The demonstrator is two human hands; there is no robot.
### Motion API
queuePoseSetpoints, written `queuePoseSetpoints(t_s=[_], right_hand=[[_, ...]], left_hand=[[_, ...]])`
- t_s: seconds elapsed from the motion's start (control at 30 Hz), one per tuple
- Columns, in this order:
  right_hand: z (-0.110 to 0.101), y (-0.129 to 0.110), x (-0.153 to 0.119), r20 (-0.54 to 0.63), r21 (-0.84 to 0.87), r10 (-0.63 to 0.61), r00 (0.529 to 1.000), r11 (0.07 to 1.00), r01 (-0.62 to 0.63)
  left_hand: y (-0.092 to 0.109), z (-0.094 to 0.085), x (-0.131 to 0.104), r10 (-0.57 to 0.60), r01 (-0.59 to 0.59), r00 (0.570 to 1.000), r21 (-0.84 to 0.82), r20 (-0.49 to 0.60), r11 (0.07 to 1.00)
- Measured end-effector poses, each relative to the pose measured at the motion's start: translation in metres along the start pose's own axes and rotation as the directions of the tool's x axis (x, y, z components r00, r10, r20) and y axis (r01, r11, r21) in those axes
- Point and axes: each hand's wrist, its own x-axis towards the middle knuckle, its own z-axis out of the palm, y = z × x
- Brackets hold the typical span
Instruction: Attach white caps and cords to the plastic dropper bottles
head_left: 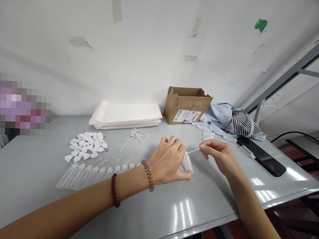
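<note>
A white wall (140, 73) marked with strips of tape stands behind a broad grey table (144, 214) with a glossy surface. At the table's back lies a flat stack of white sheet-like pieces (128, 113), and beside it, on the right, stands a brown cardboard box (173, 107) with a white label. Bunched light-blue fabric (217, 116) lies right of the box, next to black-and-white striped cloth (244, 124). A row of translucent plastic tubes with white caps (85, 177) runs side by side along the table, partly hidden by the left forearm.

A long, flat black object (270, 161) lies on the right, one loose tube (246, 151) against its near edge. Left of centre, small white plastic caps (88, 144) make a loose heap, and a tangle of thin white plastic strips (137, 135) lies near the stack.

The left hand (166, 162), knuckles up, grips a clear, slim plastic tube (188, 163) between thumb and fingers, above the table and right of the row. The right hand (216, 152) pinches the far end of a thin white plastic strand (193, 150) that reaches to the tube's top.
</note>
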Motion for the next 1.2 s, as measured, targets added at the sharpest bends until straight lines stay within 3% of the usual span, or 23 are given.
queuePoseSetpoints(t_s=[0.17, 0.3, 0.47, 1.0, 1.2], right_hand=[[-0.003, 0.004, 0.000, -0.181, -0.251, -0.059, 0.982, 0.968, 0.012], [-0.001, 0.007, 0.001, -0.222, -0.416, -0.140, 0.965, 0.909, 0.036], [0.000, 0.008, 0.003, -0.184, -0.524, -0.184, 0.966, 0.849, 0.062], [0.008, 0.020, 0.004, 0.054, -0.750, -0.196, 0.979, 0.639, 0.169], [0.014, 0.020, 0.002, 0.050, -0.781, -0.230, 0.972, 0.597, 0.182]], left_hand=[[0.010, 0.021, 0.022, -0.085, 0.088, 0.994, -0.039, 0.065, 0.995], [0.015, 0.030, 0.029, -0.118, 0.118, 0.985, 0.011, 0.127, 0.993], [0.015, 0.033, 0.032, -0.164, 0.157, 0.968, 0.052, 0.192, 0.986], [0.008, 0.028, 0.020, -0.157, 0.151, 0.969, 0.043, 0.192, 0.988], [0.011, 0.024, 0.021, -0.154, 0.142, 0.969, 0.074, 0.195, 0.987]])
